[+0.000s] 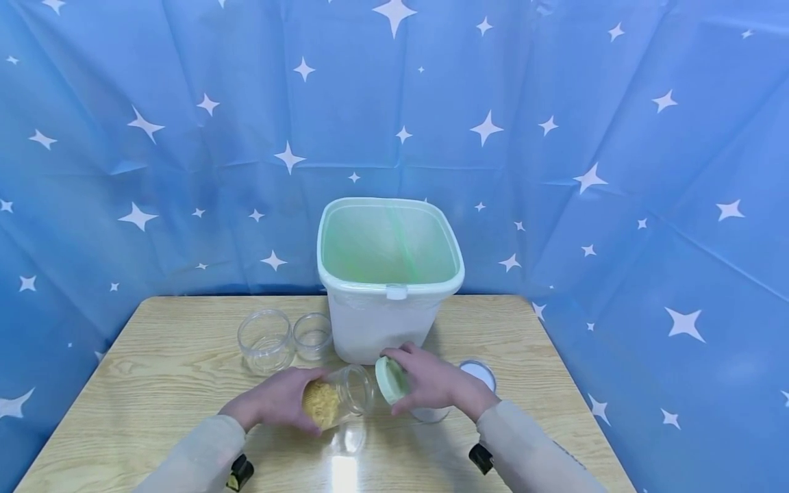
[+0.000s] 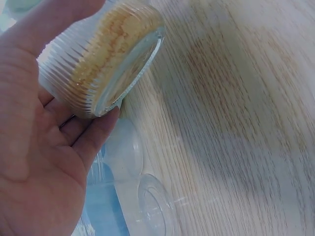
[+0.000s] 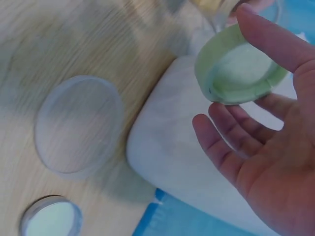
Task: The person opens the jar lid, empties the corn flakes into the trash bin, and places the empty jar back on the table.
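My left hand (image 1: 280,400) grips a clear ribbed jar (image 1: 356,390) round its side. The jar lies tilted over the table with its mouth facing right. Yellow, crumbly contents (image 1: 320,404) fill its bottom end. A pale green round lid (image 1: 390,381) is pinched by its edge between the thumb and fingers of my right hand (image 1: 431,380). The lid stands on edge just off the jar's mouth, its hollow side toward my palm. In the right wrist view some fingers of that hand (image 3: 275,162) spread away from the lid (image 3: 241,69).
A white bin (image 1: 394,286) with a pale green liner stands behind my hands. Two clear round containers, a larger one (image 1: 265,352) and a smaller one (image 1: 312,339), stand left of it. A round white-topped container (image 1: 478,373) and a clear disc (image 3: 81,125) sit beyond my right hand.
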Demonstrator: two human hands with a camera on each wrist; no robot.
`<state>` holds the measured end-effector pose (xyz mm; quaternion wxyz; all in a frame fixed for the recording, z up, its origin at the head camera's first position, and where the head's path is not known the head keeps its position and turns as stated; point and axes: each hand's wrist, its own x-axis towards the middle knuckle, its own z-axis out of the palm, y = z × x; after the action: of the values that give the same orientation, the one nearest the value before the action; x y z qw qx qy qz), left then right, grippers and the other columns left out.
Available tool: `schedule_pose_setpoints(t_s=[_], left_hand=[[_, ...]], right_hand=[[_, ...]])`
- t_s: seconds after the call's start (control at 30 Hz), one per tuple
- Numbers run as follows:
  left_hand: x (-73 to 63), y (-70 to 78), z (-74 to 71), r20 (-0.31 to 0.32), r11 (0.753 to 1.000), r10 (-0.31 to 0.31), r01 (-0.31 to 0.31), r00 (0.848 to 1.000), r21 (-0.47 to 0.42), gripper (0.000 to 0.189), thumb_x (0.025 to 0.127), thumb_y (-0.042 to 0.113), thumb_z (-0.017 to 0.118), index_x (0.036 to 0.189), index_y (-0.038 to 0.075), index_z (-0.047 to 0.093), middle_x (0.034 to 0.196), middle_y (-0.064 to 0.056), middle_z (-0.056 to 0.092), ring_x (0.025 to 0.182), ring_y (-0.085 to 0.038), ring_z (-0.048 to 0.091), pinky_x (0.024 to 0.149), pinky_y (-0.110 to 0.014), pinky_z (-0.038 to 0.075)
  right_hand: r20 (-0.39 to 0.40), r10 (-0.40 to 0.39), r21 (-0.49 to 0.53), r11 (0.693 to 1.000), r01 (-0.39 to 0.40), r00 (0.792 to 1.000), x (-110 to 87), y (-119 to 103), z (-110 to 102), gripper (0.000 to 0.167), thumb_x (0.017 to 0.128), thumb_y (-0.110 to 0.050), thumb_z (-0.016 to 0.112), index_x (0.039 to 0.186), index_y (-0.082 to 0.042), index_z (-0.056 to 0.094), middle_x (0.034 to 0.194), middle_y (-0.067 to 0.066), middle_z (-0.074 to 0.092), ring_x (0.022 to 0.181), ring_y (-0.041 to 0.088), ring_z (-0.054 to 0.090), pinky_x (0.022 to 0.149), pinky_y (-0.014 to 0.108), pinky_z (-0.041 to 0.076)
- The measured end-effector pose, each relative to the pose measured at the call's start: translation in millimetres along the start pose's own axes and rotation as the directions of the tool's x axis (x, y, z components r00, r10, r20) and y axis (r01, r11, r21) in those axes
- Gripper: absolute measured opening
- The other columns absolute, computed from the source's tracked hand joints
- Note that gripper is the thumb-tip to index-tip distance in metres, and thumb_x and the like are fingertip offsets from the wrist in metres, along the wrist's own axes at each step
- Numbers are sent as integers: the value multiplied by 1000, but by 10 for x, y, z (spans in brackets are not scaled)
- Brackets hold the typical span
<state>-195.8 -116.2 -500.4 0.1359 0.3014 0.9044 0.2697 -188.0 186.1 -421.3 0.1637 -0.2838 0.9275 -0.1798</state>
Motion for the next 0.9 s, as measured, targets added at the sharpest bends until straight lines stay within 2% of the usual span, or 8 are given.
schedule_pose_setpoints(t_s=[0.1, 0.2, 0.3, 0.4, 0.53, 0.73, 0.83, 0.9], left_hand=[[-11, -2, -22, -1, 1000, -4, 4, 1000, -15, 92, 54, 48, 88, 132, 11, 57, 115, 5, 66, 96, -9, 60, 85, -32, 52], [-25, 2, -44, -5, 1000, -10, 10, 1000, -29, 94, 54, 48, 88, 133, 9, 56, 119, 2, 66, 99, -12, 61, 87, -36, 52], [-42, 3, -61, -11, 999, -18, 18, 1000, -31, 96, 54, 49, 88, 134, 7, 55, 123, -1, 66, 102, -15, 61, 91, -39, 52], [-59, -7, -67, -15, 999, -22, 21, 1000, -31, 97, 54, 48, 88, 134, 7, 55, 122, -1, 66, 102, -15, 61, 91, -38, 52], [-82, -24, -69, -19, 999, -12, 12, 1000, -30, 96, 54, 48, 88, 134, 7, 56, 120, 0, 67, 100, -13, 62, 89, -35, 52], [-101, -38, -84, -17, 999, -7, 7, 1000, -32, 95, 54, 48, 88, 135, 9, 55, 119, 1, 67, 98, -11, 61, 87, -32, 52], [-109, -45, -91, -11, 999, -17, 17, 1000, -42, 98, 54, 49, 88, 136, 7, 54, 124, -3, 66, 103, -15, 62, 90, -37, 52], [-112, -48, -95, -10, 999, -25, 25, 1000, -46, 99, 54, 49, 88, 136, 6, 53, 125, -5, 65, 104, -17, 61, 91, -39, 52]], right_hand=[[23, 30, 43, 999, -31, 999, -4, 50, 35, 91, 70, -33, 84, 145, -7, 39, 129, 10, 54, 111, 26, 59, 94, 40, 51], [42, 40, 62, 997, -43, 998, 12, 102, 108, 87, 70, -25, 82, 143, -6, 40, 130, 8, 54, 115, 26, 57, 98, 41, 49], [45, 42, 46, 998, -44, 998, 44, 154, 211, 85, 69, -22, 82, 141, -7, 40, 133, 6, 54, 118, 22, 55, 102, 40, 46], [32, 33, 13, 999, -34, 999, 84, 201, 327, 85, 66, -21, 84, 138, -7, 43, 127, 3, 57, 113, 18, 57, 100, 37, 48], [8, 19, -26, 999, -19, 1000, 141, 244, 456, 83, 63, -25, 86, 134, -9, 47, 115, -2, 60, 101, 13, 58, 91, 32, 50], [-43, 51, -96, 994, -55, 998, 212, 290, 617, 84, 62, -38, 86, 134, -11, 50, 113, -3, 62, 100, 14, 59, 89, 33, 52], [-73, 67, -112, 991, -75, 995, 243, 311, 679, 83, 62, -46, 85, 130, -12, 52, 111, -3, 62, 99, 15, 59, 87, 33, 52], [-93, 62, -94, 993, -71, 994, 265, 323, 709, 82, 63, -49, 85, 128, -11, 53, 112, -1, 62, 101, 17, 59, 91, 36, 51]])
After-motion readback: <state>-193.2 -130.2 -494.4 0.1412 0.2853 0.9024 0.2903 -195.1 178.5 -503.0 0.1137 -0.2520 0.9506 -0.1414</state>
